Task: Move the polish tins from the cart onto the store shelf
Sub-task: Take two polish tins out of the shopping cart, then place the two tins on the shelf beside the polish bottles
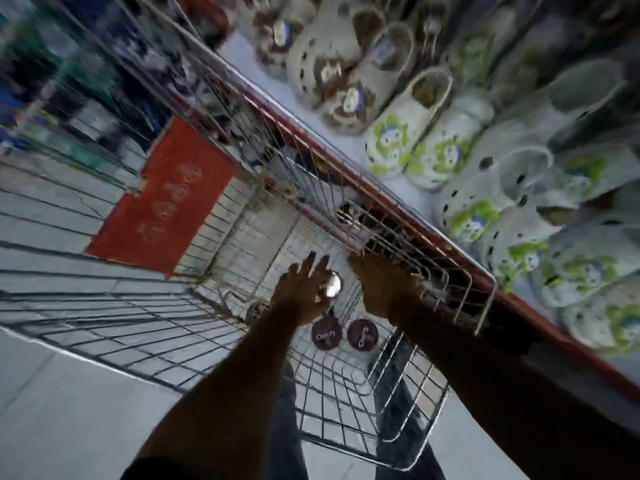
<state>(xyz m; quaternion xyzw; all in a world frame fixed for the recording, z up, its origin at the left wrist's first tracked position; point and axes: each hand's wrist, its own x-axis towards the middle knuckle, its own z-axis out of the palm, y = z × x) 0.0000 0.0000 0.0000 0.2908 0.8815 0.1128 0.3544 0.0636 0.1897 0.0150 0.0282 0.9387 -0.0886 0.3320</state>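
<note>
Two polish tins on the cart floor, a third in hand

Two dark polish tins (344,333) lie side by side in the wire cart (145,317); at their 12 o'clock the left hand (304,292) grasps a shiny tin (333,286). The right hand (384,289), at 1 o'clock, has a blurred grip I cannot tell. The shelf (408,188) of clogs (419,147) runs at 2 o'clock.

We're in a shop aisle here: a wire shopping cart (242,216) with a red panel (162,199) on its child seat fills the middle of the view, parked right against a red-edged store shelf (398,206). That shelf is packed with rows of perforated clogs (426,140), pair after pair in the same cream, brown and green prints, stock laid out for sale. Two round tins (343,334) lie in the cart's basket above a pale tiled floor (62,410).
</note>
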